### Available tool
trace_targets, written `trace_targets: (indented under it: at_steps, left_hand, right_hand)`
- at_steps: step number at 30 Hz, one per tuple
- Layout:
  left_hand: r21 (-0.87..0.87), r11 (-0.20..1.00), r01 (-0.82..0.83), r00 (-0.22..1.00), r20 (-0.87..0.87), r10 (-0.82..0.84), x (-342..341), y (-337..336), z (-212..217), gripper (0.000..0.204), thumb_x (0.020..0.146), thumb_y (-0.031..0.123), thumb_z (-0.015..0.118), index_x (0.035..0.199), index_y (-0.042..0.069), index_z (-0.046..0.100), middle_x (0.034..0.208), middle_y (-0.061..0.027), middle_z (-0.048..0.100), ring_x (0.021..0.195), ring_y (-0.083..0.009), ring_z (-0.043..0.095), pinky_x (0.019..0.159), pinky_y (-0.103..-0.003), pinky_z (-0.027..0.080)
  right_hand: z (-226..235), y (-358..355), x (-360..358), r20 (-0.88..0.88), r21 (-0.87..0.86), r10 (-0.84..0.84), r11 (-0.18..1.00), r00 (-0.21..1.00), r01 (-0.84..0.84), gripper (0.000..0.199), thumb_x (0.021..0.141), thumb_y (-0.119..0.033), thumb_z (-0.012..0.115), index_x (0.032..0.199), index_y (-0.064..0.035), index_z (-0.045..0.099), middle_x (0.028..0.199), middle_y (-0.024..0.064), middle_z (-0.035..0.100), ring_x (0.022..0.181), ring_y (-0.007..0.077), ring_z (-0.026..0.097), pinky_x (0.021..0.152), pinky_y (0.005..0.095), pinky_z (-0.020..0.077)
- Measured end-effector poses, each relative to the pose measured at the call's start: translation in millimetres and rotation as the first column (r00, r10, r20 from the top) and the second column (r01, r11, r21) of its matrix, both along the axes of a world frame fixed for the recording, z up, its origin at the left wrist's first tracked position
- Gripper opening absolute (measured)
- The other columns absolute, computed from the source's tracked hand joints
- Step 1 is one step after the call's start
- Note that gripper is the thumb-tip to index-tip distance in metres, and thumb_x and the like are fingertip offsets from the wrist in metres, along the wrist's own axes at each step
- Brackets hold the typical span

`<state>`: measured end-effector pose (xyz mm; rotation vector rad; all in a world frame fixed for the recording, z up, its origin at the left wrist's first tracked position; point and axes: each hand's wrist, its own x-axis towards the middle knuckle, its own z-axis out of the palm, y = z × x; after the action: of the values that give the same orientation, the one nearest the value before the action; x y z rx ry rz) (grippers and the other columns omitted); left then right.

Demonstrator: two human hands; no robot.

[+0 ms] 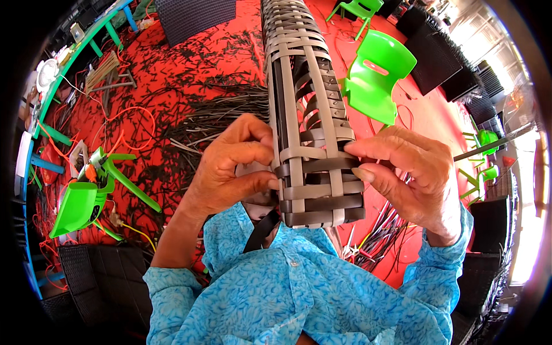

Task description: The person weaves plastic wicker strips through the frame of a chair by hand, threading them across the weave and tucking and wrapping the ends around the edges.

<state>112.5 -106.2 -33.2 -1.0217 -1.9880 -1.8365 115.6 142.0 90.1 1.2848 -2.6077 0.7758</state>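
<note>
A long woven piece point(309, 152) of flat grey and dark brown plastic strips over a frame runs away from my chest. Its near end is closely woven; farther along, long strips cross gaps where a dark frame and curled strips show. My left hand point(233, 164) is closed at its left edge, thumb and fingertips against the weave. At the right edge, my right hand point(411, 169) is bent with thumb and forefinger around the end of a dark brown strip point(319, 165). That strip crosses over and under the grey lengthwise strips. Both hands' lower fingers are partly hidden.
Loose dark strips point(230, 112) lie on the red floor left of the piece, and another bundle point(388, 238) lies to its right. A green chair point(379, 72) stands beyond my right hand; another point(86, 201) is at left. A green-edged table point(63, 75) lines the far left.
</note>
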Motion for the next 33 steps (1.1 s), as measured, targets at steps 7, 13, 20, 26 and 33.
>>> trace_targets:
  at_steps: [7,13,20,26,33]
  left_hand:
    - [0.132,0.989,-0.071,0.997,0.024,0.069,5.4,-14.6,23.2,0.016,0.072,0.007,0.078,0.082,0.000,0.068,0.091,-0.0023,0.048,0.084,-0.0124,0.048,0.070,-0.024,0.039]
    - [0.059,0.991,0.121,0.979,0.160,-0.129,1.3,-4.5,12.4,0.032,0.068,0.014,0.082,0.093,0.001,0.068,0.105,-0.0015,0.047,0.097,-0.0119,0.046,0.078,-0.025,0.042]
    - [0.204,0.959,-0.198,0.969,0.186,0.160,7.3,3.2,28.5,0.018,0.075,0.010,0.074,0.082,-0.003,0.064,0.091,-0.0038,0.051,0.086,-0.0128,0.050,0.073,-0.025,0.042]
    - [-0.276,0.883,-0.381,0.921,-0.202,0.334,8.6,-17.7,72.5,0.031,0.077,0.022,0.071,0.081,-0.005,0.056,0.096,-0.0095,0.053,0.073,-0.0115,0.049,0.066,-0.024,0.040]
    - [-0.472,0.832,-0.292,0.933,-0.330,0.140,27.4,-1.3,43.8,0.020,0.074,0.011,0.071,0.088,0.002,0.060,0.085,-0.0115,0.054,0.074,-0.0300,0.058,0.065,-0.036,0.047]
  right_hand:
    - [-3.6,-8.1,3.2,-0.156,-0.027,-0.043,0.999,0.987,0.039,0.019,0.076,0.002,0.068,0.095,0.0014,0.065,0.081,0.0114,0.065,0.068,0.0174,0.065,0.058,0.0278,0.0509]
    - [1.0,-5.0,0.2,-0.035,-0.026,-0.097,0.995,0.995,0.096,0.018,0.069,0.004,0.065,0.087,-0.0008,0.064,0.073,0.0047,0.060,0.056,0.0090,0.059,0.050,0.0224,0.0458]
    - [-2.3,-3.9,-4.8,0.015,-0.060,-0.062,0.996,0.998,0.063,0.018,0.070,0.001,0.068,0.085,-0.0030,0.059,0.065,0.0031,0.055,0.053,0.0128,0.054,0.048,0.0264,0.0440]
    - [-3.3,-1.4,-3.9,0.078,-0.108,-0.067,0.991,0.995,0.075,0.021,0.068,0.004,0.069,0.087,-0.0031,0.064,0.067,0.0006,0.057,0.054,0.0078,0.055,0.051,0.0228,0.0432]
    - [6.9,-1.8,-2.1,-0.087,0.039,0.028,0.999,0.996,-0.025,0.020,0.077,-0.004,0.071,0.095,-0.0014,0.065,0.069,0.0065,0.058,0.057,0.0145,0.058,0.050,0.0291,0.0434]
